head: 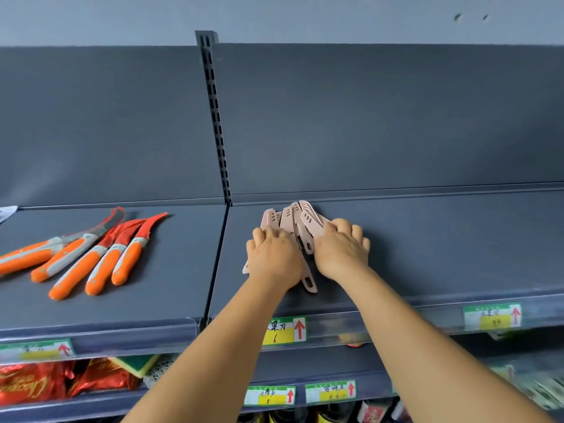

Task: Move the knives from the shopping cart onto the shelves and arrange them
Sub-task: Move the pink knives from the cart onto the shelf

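Grey wall and matte dark-grey metal back panels fill the upper view, split by a slotted upright. On the left shelf lie 5 orange knives, smooth orange-and-grey handles toward the front edge, curved blades in red sleeves fanned toward the back; they lie close and roughly parallel, so that batch looks placed, though the leftmost pair overlaps. To their right, on the right shelf, a bundle of pink knives sits near the upright: slim plastic pieces with slotted, rounded sheaths pointing back and looped handle ends poking out toward the front edge. Several overlap in a heap, their count unclear. The left hand lies knuckles-up over the bundle's left side, fingers curled down onto it; the right hand covers the right side, fingers bent over the sheaths, apparently holding them. I judge the pink set has reached the shelf but is yet to be spread into a row. The cart is out of view, so what remains there cannot be told. Price tags with red arrows line the shelf edges; shiny red packets sit below left.
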{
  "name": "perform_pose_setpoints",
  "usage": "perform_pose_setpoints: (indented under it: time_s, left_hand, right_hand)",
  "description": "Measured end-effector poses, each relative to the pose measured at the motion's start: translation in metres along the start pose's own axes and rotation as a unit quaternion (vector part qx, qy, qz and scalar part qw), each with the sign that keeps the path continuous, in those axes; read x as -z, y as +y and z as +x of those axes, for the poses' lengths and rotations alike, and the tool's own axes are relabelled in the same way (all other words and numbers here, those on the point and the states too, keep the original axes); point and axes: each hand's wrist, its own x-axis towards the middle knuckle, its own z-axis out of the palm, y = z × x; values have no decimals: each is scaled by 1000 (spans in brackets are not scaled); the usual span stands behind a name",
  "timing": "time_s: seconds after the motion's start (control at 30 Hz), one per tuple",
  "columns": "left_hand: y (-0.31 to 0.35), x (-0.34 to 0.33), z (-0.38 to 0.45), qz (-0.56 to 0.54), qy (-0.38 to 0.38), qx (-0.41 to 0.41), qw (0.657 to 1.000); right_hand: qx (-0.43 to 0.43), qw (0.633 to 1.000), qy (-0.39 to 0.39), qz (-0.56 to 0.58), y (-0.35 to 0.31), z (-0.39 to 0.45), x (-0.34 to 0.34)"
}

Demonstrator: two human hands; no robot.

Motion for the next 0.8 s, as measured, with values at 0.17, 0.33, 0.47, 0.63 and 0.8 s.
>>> perform_pose_setpoints:
  time_s: [0.17, 0.33, 0.47, 0.63, 0.8]
  left_hand:
    - [-2, 9, -21, -19, 43, -84, 995]
    - [-3, 17, -65, -51, 79, -190, 977]
    - [-6, 17, -111, -82, 80, -264, 958]
    - [-7, 0, -168, -84, 44, -353, 931]
    - [8, -30, -231, -105, 12, -435, 894]
  right_hand:
    - [10, 1000, 9, 5, 4, -34, 16]
    - [-20, 999, 44, 26, 13, -97, 31]
    - [-68, 994, 60, 56, 24, -156, 33]
    - [-142, 984, 81, 71, 42, -244, 27]
    - [-247, 963, 90, 61, 67, -333, 11]
